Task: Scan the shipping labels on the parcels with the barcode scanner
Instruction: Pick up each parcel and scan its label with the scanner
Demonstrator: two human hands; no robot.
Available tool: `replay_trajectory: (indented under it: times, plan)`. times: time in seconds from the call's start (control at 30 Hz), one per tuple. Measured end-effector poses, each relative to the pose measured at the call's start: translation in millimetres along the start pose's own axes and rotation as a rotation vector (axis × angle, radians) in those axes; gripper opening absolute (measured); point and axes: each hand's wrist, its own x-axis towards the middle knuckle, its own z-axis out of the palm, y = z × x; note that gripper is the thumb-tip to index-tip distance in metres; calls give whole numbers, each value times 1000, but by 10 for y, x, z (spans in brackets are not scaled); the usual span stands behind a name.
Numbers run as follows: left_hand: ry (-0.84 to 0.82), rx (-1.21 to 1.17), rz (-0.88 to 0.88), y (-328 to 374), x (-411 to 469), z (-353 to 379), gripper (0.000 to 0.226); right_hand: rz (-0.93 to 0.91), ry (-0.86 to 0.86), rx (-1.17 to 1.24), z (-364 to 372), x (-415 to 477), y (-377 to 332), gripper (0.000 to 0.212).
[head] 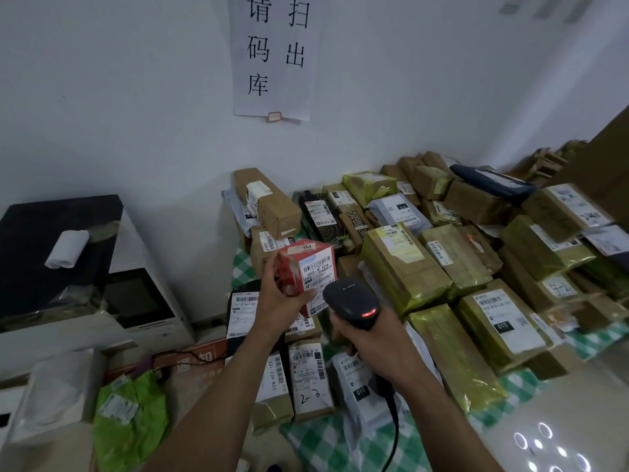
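My left hand grips a small red parcel lifted above the table, its white shipping label with barcodes turned toward me. My right hand holds a black barcode scanner just right of and below that parcel; a red light glows on the scanner's head, and its black cable hangs down past my forearm. Several more parcels lie on the table, among them a brown box marked "2-3" and a grey bag labelled "010" beneath my hands.
A large pile of brown and yellow-taped boxes covers the green checked tablecloth to the right. A white printer with a black lid stands at the left. A green bag lies at lower left. A paper sign hangs on the wall.
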Motion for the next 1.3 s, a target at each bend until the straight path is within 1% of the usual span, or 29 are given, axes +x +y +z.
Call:
replay_trajectory:
  times: [0.13, 0.47, 0.63, 0.73, 0.83, 0.93, 1.03, 1.1, 1.13, 1.17, 1.23, 1.3]
  plan:
    - [-20, -14, -2, -31, -9, 11, 113, 22, -41, 23, -29, -48, -41, 13]
    - [-37, -15, 3, -69, 7, 11, 112, 34, -30, -3, -39, -38, -54, 14]
    - [-60, -18, -9, -80, 41, 10, 113, 25, -42, 23, -46, -6, -34, 11]
    - [-39, -36, -72, -119, 98, 17, 107, 57, 18, 109, -101, 20, 15, 13]
    - [23, -65, -172, -165, 160, 47, 103, 125, 157, 182, -241, 77, 144, 15]
    - [11, -72, -256, -152, 196, 190, 86, 194, 232, 223, -395, 134, 293, 15]
    - [-97, -124, -336, -85, 246, 473, 54, 219, 223, 196, -465, 166, 402, 18]
    - [-158, -100, -369, -60, 286, 676, 32, 226, 216, 202, -478, 164, 452, 17]
    - [-183, -74, -375, -57, 309, 767, 26, 227, 214, 202, -479, 165, 467, 16]
    - [-201, -44, -373, -84, 334, 849, 23, 229, 212, 207, -477, 168, 488, 15]
    - [-220, 39, -363, -230, 399, 975, 28, 237, 214, 240, -468, 169, 508, 16]
    - [-202, 126, -347, -314, 382, 1046, 29, 245, 215, 255, -456, 174, 510, 14]
